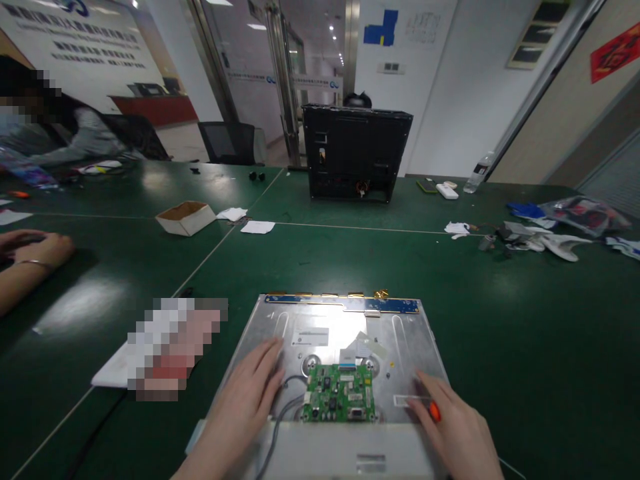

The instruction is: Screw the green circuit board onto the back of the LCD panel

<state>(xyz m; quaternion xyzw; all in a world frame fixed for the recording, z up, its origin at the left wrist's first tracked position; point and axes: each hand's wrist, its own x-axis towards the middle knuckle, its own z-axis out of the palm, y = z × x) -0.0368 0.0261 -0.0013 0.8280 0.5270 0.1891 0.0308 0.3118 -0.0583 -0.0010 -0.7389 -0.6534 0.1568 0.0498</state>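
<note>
A silver display panel (330,327) lies face down before me on the green table. A green circuit board (340,393) is mounted at its middle, with grey cables running off to the left and a flat ribbon at the top edge. Along the panel's far edge runs a narrow blue circuit strip (300,300). My left hand (250,387) rests on the panel's left side, fingers stretched out and holding nothing. On the right side, my right hand (450,420) is closed around an orange-handled tool (435,411); its tip cannot be made out.
A black monitor housing (357,153) stands at the far side. Left of me are a blurred white and red item (170,350) and another person's hand (43,250). A cardboard box (186,219), paper scraps, a bottle (479,173) and plastic bags (587,213) lie farther off.
</note>
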